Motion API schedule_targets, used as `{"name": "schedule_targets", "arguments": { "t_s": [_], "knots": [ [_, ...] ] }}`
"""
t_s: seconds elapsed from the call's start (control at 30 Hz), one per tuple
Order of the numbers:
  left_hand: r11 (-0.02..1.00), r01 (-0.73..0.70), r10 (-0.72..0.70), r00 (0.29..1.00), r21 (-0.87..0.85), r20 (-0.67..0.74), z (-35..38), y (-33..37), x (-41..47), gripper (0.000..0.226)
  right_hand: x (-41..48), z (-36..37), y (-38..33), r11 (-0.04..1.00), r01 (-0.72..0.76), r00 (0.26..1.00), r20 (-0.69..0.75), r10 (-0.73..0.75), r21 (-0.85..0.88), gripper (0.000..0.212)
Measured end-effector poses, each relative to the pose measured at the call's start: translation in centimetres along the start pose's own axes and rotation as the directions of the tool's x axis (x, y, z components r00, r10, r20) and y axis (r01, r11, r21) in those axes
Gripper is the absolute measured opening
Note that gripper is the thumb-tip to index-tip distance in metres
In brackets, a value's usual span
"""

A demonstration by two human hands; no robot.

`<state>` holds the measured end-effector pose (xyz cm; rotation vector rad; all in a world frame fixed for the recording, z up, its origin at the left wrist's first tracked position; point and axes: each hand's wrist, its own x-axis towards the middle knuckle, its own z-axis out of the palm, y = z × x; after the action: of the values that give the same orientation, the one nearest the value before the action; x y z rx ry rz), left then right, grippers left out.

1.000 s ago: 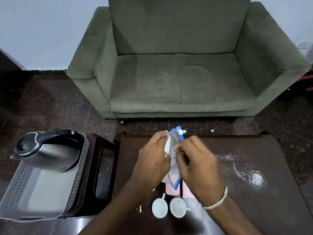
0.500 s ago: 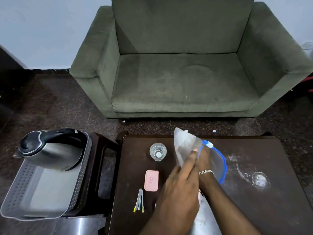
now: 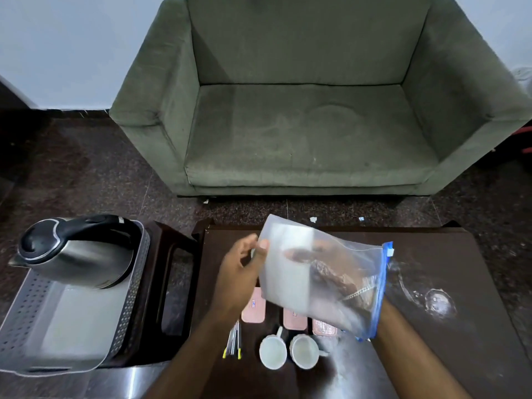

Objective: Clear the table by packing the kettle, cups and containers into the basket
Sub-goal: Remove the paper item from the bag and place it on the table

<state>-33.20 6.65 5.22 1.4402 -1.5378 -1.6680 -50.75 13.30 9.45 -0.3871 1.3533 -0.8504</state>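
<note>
A translucent zip bag point(image 3: 290, 272) with a blue zipper edge hangs tilted above the dark table point(image 3: 449, 266). My left hand point(image 3: 240, 273) pinches its upper left corner. My right hand point(image 3: 331, 272) is inside the bag up to the wrist, blurred through the plastic, fingers stretched out. Below the bag lie three pink containers point(image 3: 253, 309) and two white cups point(image 3: 273, 351) near the table's front edge. The steel kettle point(image 3: 74, 251) lies in the far end of the grey perforated basket point(image 3: 128, 300) at the left.
A small tool with yellow tips point(image 3: 234, 342) lies left of the cups. A pale ring-shaped stain point(image 3: 437, 300) marks the table's right side. The basket rests on a dark stool point(image 3: 169, 283). A green sofa point(image 3: 302, 133) stands behind the table.
The bag has swung from upright to lying across above the table. My right hand has gone deeper inside it, and my left hand now pinches its corner.
</note>
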Motion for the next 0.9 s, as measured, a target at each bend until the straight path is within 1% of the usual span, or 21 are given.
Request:
{"name": "schedule_targets", "arguments": {
  "t_s": [0.03,0.07,0.1,0.13,0.17,0.2,0.23,0.27,0.3,0.33,0.37,0.4,0.47,0.53,0.63,0.7,0.8,0.87,0.9],
  "knots": [
    [0.999,0.031,-0.03,0.999,-0.044,0.041,-0.3,-0.8,0.7,0.023,0.1,-0.3,0.0,0.998,0.029,1.0,0.005,-0.028,-0.06,0.0],
    [0.992,0.068,-0.063,0.997,-0.102,0.054,-0.4,-1.6,1.1,0.017,-0.4,-0.1,0.0,0.991,0.031,0.999,-0.008,-0.032,-0.129,0.001],
    [0.985,0.105,-0.103,0.994,-0.134,0.021,-0.6,-2.4,1.4,0.022,-0.4,-0.5,0.4,0.975,0.063,0.995,-0.064,-0.078,-0.211,0.004],
    [0.974,0.144,-0.152,0.988,-0.176,-0.032,-0.8,-3.3,1.7,0.026,-1.0,-1.0,0.5,0.95,0.141,0.965,-0.176,-0.195,-0.279,0.009],
    [0.96,0.179,-0.204,0.974,-0.216,-0.101,-1.2,-4.0,1.9,0.027,-1.8,-1.6,0.5,0.916,0.255,0.898,-0.275,-0.343,-0.311,0.013],
    [0.946,0.199,-0.248,0.953,-0.254,-0.175,-1.7,-4.6,2.2,0.025,-3.1,-2.3,0.2,0.874,0.368,0.806,-0.36,-0.471,-0.319,0.015],
    [0.933,0.214,-0.287,0.928,-0.29,-0.239,-2.2,-4.9,2.3,0.025,-4.5,-3.5,-0.2,0.833,0.502,0.706,-0.445,-0.551,-0.235,0.015],
    [0.923,0.215,-0.31,0.907,-0.32,-0.285,-2.8,-5.3,2.3,0.027,-6.1,-4.6,-0.7,0.775,0.624,0.634,-0.514,-0.577,-0.1,0.011],
    [0.915,0.207,-0.319,0.896,-0.346,-0.308,-3.4,-5.7,2.2,0.03,-7.2,-6.1,-1.1,0.698,0.716,0.59,-0.549,-0.591,0.019,0.007],
    [0.904,0.197,-0.325,0.894,-0.38,-0.309,-3.8,-6.2,2.1,0.032,-8.0,-7.1,-1.3,0.631,0.768,0.569,-0.57,-0.593,0.109,0.007],
    [0.885,0.194,-0.334,0.898,-0.424,-0.285,-4.1,-6.6,1.9,0.032,-8.1,-8.1,-1.1,0.595,0.787,0.561,-0.591,-0.58,0.164,0.011],
    [0.852,0.205,-0.353,0.905,-0.483,-0.239,-4.2,-6.8,1.7,0.032,-7.8,-9.0,-0.5,0.597,0.777,0.573,-0.615,-0.542,0.198,0.014],
    [0.768,0.245,-0.392,0.911,-0.591,-0.132,-4.1,-6.8,1.2,0.03,-6.4,-10.7,1.4,0.656,0.722,0.591,-0.691,-0.417,0.221,0.013],
    [0.704,0.27,-0.401,0.915,-0.657,-0.053,-4.1,-6.5,1.1,0.027,-4.6,-12.1,3.8,0.713,0.656,0.615,-0.723,-0.314,0.248,0.01],
    [0.61,0.298,-0.399,0.916,-0.734,0.04,-4.1,-5.8,1.1,0.018,-1.7,-13.7,7.8,0.739,0.61,0.623,-0.749,-0.225,0.286,0.013],
    [0.545,0.307,-0.398,0.914,-0.78,0.082,-4.1,-5.7,1.0,0.018,-0.2,-14.3,10.0,0.758,0.572,0.642,-0.747,-0.174,0.315,0.015],
    [0.526,0.316,-0.396,0.913,-0.79,0.101,-4.3,-5.7,1.1,0.018,1.5,-14.5,12.8,0.787,0.508,0.69,-0.712,-0.127,0.351,0.023],
    [0.531,0.333,-0.412,0.905,-0.779,0.107,-4.3,-5.8,1.2,0.018,2.4,-14.5,13.9,0.824,0.465,0.692,-0.714,-0.109,0.325,0.025],
    [0.553,0.336,-0.412,0.906,-0.762,0.1,-4.3,-5.9,1.3,0.017,2.7,-14.5,14.4,0.846,0.443,0.682,-0.724,-0.104,0.296,0.025]
  ]
}}
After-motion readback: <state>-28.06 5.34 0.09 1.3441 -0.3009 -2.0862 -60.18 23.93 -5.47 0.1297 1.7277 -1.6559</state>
